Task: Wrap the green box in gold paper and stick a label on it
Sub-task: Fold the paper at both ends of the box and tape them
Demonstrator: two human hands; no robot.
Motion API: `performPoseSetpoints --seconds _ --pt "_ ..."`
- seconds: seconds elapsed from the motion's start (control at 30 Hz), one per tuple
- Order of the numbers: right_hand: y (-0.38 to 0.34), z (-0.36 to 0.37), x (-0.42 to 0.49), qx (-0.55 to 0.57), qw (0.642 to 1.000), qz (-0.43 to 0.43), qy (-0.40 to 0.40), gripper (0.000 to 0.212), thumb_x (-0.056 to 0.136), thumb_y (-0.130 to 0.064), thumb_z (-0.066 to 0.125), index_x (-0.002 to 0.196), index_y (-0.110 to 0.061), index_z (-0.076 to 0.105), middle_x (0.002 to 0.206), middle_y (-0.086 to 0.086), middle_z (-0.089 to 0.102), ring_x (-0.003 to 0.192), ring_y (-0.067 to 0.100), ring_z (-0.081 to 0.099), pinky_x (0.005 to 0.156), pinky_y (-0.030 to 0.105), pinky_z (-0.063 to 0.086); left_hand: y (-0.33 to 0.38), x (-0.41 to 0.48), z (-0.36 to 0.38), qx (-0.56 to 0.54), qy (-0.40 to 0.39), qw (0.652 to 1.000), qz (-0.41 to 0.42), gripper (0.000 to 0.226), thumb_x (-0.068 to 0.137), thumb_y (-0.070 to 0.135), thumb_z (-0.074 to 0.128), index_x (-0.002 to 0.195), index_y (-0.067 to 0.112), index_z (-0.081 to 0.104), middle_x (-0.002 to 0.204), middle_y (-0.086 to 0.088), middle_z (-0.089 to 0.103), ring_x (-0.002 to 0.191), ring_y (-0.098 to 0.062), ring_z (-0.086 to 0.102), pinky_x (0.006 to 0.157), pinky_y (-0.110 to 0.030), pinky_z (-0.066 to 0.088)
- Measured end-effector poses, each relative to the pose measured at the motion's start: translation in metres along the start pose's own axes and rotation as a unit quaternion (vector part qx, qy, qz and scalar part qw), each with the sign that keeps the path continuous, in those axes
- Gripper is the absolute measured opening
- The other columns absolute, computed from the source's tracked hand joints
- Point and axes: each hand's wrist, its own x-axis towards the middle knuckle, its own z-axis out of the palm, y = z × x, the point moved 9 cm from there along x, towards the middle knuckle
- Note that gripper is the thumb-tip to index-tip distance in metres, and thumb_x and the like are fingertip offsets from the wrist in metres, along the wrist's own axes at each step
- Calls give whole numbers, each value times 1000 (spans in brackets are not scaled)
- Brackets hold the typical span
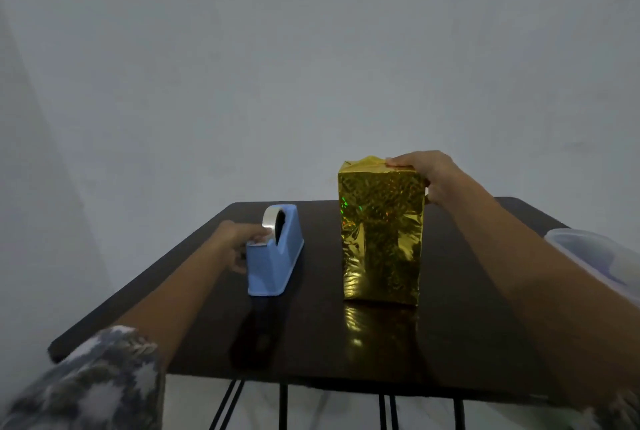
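Note:
A box wrapped in shiny gold paper [381, 239] stands upright on the dark table [311, 336], right of centre. None of the green box shows under the paper. My right hand [427, 175] rests on the box's top right corner, fingers over the folded paper on top and thumb down its right side. A blue tape dispenser [277, 256] stands to the left of the box. My left hand [239, 242] is at the dispenser's near end, its fingertips pinching the tape end [258, 239] at the cutter.
A clear plastic container [595, 256] sits at the table's right edge, partly behind my right forearm. The table's front edge runs across the lower frame above thin black legs [284, 405]. A plain grey wall lies behind.

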Motion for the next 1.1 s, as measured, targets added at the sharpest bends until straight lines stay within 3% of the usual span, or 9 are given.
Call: performPoseSetpoints --seconds 0.07,0.13,0.33,0.5,0.67,0.77,0.9,1.03,1.1 --pt "1 3 -2 -1 1000 3 -10 62 70 -10 80 124 1 52 110 20 63 67 24 63 35 28 48 -2 -1 -2 -5 -5 1000 -30 16 85 12 68 78 5 57 84 -8 56 84 -27 57 89 -53 47" --pt "1 3 -2 1 1000 6 -10 61 70 -10 80 123 1 52 109 19 63 66 23 62 34 28 48 -2 -4 -1 -18 -10 999 -44 16 87 16 66 76 7 57 83 -6 55 85 -26 56 91 -56 46" --pt "2 2 5 14 1000 -1 0 62 64 -11 84 119 0 56 107 18 65 73 26 67 40 33 52 -1 -5 -2 -35 -15 998 -44 18 86 16 68 77 5 57 87 -8 56 73 -22 57 66 -54 49" --pt "6 1 15 28 999 -6 18 82 46 -16 89 119 -2 55 109 17 64 85 30 68 55 43 58 4 -2 -8 -102 19 995 -8 8 87 13 64 94 9 64 110 -2 54 101 -22 55 62 -60 46" --pt "8 -2 21 33 999 -16 38 101 28 -24 88 121 -6 54 110 14 63 92 31 65 70 46 58 -14 -16 9 -150 -4 986 -72 12 93 23 59 101 15 63 123 -4 44 109 -29 46 80 -68 35" --pt "9 -4 24 35 998 -15 40 97 30 -24 88 120 -7 54 111 13 62 93 29 64 71 44 58 -21 -16 13 -211 -17 975 -74 17 93 25 59 104 13 63 125 -4 49 123 -33 45 87 -67 39" --pt "8 -4 21 33 998 -13 46 94 33 -24 89 118 -7 55 112 13 62 95 28 63 73 43 57 -18 -15 11 -245 -14 969 -24 17 87 26 66 86 9 62 98 -1 58 111 -27 50 67 -60 46" --pt "9 -5 19 28 998 -11 56 84 49 -22 90 122 -7 52 115 11 60 100 26 61 73 40 57 -24 -8 6 -268 15 963 -11 34 84 20 69 114 5 62 103 -2 61 98 -23 58 49 -54 49" --pt "9 -5 19 28 998 -12 56 83 50 -22 90 122 -7 52 116 11 59 101 26 60 73 39 57 -30 -2 4 -289 42 956 2 36 80 18 68 112 3 61 110 -5 60 104 -26 59 44 -46 52"
